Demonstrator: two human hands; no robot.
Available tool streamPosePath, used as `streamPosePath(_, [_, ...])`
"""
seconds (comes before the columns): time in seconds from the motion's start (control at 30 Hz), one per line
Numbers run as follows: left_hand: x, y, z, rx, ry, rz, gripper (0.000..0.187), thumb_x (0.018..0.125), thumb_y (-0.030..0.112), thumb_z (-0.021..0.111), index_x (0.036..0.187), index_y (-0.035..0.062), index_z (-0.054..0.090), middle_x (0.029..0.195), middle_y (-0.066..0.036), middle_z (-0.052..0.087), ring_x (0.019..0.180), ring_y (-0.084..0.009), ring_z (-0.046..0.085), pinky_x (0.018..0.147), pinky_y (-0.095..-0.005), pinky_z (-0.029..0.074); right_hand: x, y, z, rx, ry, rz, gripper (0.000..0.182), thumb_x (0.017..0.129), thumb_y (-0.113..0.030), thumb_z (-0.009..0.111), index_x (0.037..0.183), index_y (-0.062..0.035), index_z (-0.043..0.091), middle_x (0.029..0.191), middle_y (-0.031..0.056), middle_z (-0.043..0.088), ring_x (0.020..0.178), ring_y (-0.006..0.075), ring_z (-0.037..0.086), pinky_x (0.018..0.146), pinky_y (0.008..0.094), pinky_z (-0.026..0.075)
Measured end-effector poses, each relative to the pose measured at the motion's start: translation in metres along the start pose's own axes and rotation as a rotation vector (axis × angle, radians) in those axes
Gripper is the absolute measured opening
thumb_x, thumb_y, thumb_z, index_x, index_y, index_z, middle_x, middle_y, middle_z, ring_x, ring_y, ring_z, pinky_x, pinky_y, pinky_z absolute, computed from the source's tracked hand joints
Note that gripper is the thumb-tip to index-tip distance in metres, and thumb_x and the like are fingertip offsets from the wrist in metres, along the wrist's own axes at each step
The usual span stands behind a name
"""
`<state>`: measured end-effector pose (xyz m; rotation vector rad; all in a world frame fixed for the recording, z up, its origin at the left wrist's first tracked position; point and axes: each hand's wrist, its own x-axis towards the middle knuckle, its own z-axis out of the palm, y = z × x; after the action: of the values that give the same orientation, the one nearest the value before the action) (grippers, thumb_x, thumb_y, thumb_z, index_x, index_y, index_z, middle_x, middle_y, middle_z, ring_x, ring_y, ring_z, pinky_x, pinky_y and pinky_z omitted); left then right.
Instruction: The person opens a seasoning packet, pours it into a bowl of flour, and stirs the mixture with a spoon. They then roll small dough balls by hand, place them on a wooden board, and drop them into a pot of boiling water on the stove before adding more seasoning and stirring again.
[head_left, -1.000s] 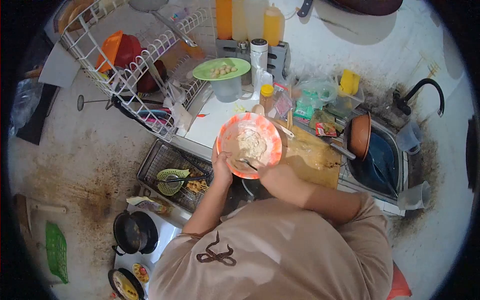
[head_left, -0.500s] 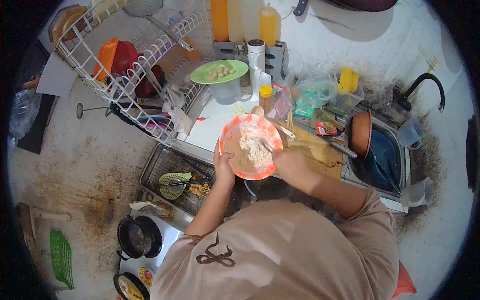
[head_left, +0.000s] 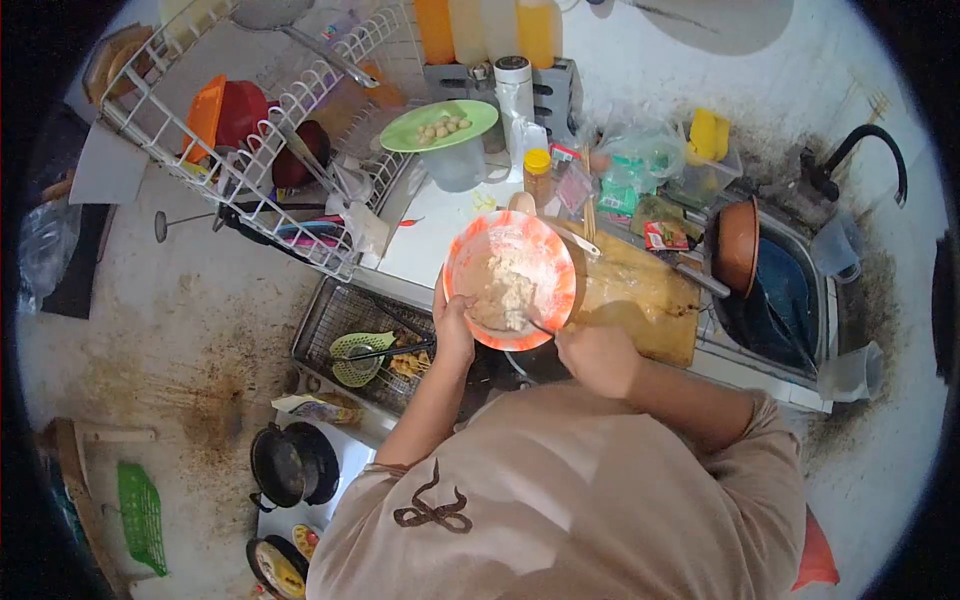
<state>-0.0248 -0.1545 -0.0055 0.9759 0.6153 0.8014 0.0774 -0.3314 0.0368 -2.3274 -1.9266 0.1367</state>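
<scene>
My left hand (head_left: 455, 332) is closed on the left rim of an orange-and-white bowl (head_left: 566, 262), thumb over the edge, and holds it tilted in front of my body. Inside lies a pale, lumpy dough (head_left: 512, 290) with floury smears up the wall. Closed around the handle of a metal spoon (head_left: 541, 327), my right hand (head_left: 598, 360) is at the bowl's lower right edge. The spoon's head is hidden in or behind the dough. A wooden spoon (head_left: 522, 202) and a light-handled utensil (head_left: 580, 240) lie just behind the bowl.
A cutting board (head_left: 640, 300) lies right of the bowl, beside a sink (head_left: 825, 330) with a brown pot (head_left: 737, 250). Behind stands a green plate (head_left: 480, 116) of small balls on a tub. At left are a dish rack (head_left: 240, 225) and a wire-basket tray (head_left: 315, 340) with a green strainer (head_left: 360, 365).
My right hand has moved down and slightly right, drawing the spoon to the bowl's lower edge. The dough has shifted within the bowl. My left hand keeps its grip; the camera view has shifted slightly.
</scene>
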Motion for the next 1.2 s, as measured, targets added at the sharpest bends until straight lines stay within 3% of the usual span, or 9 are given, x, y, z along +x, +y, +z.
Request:
streamPosePath(0.2, [0.005, -0.003, -0.009, 0.022, -0.034, 0.032, 0.064, 0.061, 0.002, 0.039, 0.125, -0.0007, 0.032, 0.12, -0.015, 0.043, 0.11, -0.0241, 0.043, 0.091, -0.0326, 0.036, 0.032, 0.013, -0.009, -0.033, 0.12, 0.061, 0.009, 0.068, -0.006, 0.05, 0.066, -0.0021, 0.058, 0.061, 0.0147, 0.058, 0.057, 0.0274, 0.06, 0.049, 0.0385, 0.047])
streamPosePath(0.3, [0.004, -0.012, -0.008, 0.022, -0.022, 0.087, 0.064, 0.061, 0.002, 0.039, 0.125, -0.0006, 0.032, 0.12, -0.015, 0.043, 0.109, -0.0249, 0.044, 0.091, -0.033, 0.036, 0.035, 0.016, -0.018, -0.037, 0.221, 0.088, 0.011, 0.072, -0.01, 0.048, 0.071, -0.001, 0.055, 0.06, 0.014, 0.056, 0.054, 0.0287, 0.057, 0.046, 0.0396, 0.045])
streamPosePath(0.4, [0.007, -0.012, -0.007, -0.043, -0.03, 0.031, 0.064, 0.061, 0.002, 0.038, 0.125, -0.0006, 0.032, 0.12, -0.016, 0.042, 0.108, -0.0261, 0.045, 0.091, -0.0344, 0.038, 0.048, 0.012, 0.002, -0.057, 0.23, 0.086, 0.01, 0.068, -0.005, 0.05, 0.068, -0.0012, 0.059, 0.062, 0.0145, 0.059, 0.057, 0.0273, 0.06, 0.048, 0.0384, 0.047])
streamPosePath(0.53, [0.005, -0.002, 0.0, -0.153, -0.057, 0.054, 0.064, 0.061, 0.001, 0.037, 0.125, -0.0004, 0.031, 0.12, -0.016, 0.042, 0.108, -0.0281, 0.045, 0.091, -0.0372, 0.039, 0.034, -0.012, 0.012, 0.021, 0.122, -0.075, 0.012, 0.068, -0.006, 0.049, 0.071, -0.0007, 0.06, 0.065, 0.0154, 0.06, 0.057, 0.0281, 0.06, 0.048, 0.0385, 0.048])
streamPosePath(0.63, [0.002, 0.002, 0.0, -0.146, -0.036, 0.045, 0.065, 0.06, 0.001, 0.037, 0.125, -0.0001, 0.031, 0.12, -0.016, 0.042, 0.109, -0.029, 0.044, 0.091, -0.0386, 0.039, 0.009, 0.003, -0.023, -0.053, -0.014, -0.027, 0.011, 0.066, -0.007, 0.051, 0.067, -0.0017, 0.062, 0.064, 0.0163, 0.06, 0.058, 0.0286, 0.061, 0.048, 0.0383, 0.048])
streamPosePath(0.77, [0.001, -0.005, 0.002, -0.117, -0.062, 0.006, 0.066, 0.059, 0.001, 0.037, 0.125, -0.0001, 0.03, 0.12, -0.017, 0.042, 0.109, -0.0293, 0.044, 0.092, -0.0391, 0.039, 0.022, 0.037, -0.02, -0.122, 0.151, 0.042, 0.011, 0.065, -0.006, 0.052, 0.065, -0.0019, 0.062, 0.063, 0.0159, 0.059, 0.059, 0.0285, 0.061, 0.048, 0.0386, 0.048])
streamPosePath(1.07, [-0.001, -0.004, 0.016, -0.099, -0.081, 0.058, 0.067, 0.059, 0.001, 0.037, 0.125, -0.0014, 0.03, 0.121, -0.017, 0.041, 0.11, -0.0303, 0.043, 0.093, -0.0396, 0.037, 0.01, 0.012, 0.012, 0.039, 0.144, -0.123, 0.01, 0.068, -0.007, 0.05, 0.069, -0.0003, 0.058, 0.062, 0.0148, 0.058, 0.055, 0.028, 0.059, 0.045, 0.0387, 0.046])
streamPosePath(1.17, [-0.001, -0.013, 0.013, -0.022, -0.073, 0.038, 0.067, 0.058, -0.002, 0.036, 0.125, -0.0016, 0.031, 0.12, -0.017, 0.042, 0.109, -0.03, 0.044, 0.092, -0.0386, 0.038, 0.005, 0.029, -0.022, -0.081, -0.018, -0.078, 0.011, 0.07, -0.007, 0.049, 0.072, 0.0012, 0.057, 0.064, 0.0154, 0.058, 0.054, 0.0281, 0.059, 0.045, 0.0389, 0.046])
streamPosePath(1.2, [-0.002, -0.014, 0.014, 0.022, -0.069, 0.039, 0.067, 0.058, -0.002, 0.036, 0.125, -0.0014, 0.031, 0.12, -0.017, 0.042, 0.11, -0.03, 0.044, 0.092, -0.0385, 0.038, 0.01, 0.033, -0.017, -0.075, 0.035, -0.026, 0.011, 0.068, -0.006, 0.05, 0.07, 0.0003, 0.058, 0.065, 0.0151, 0.059, 0.056, 0.0283, 0.059, 0.046, 0.0388, 0.047])
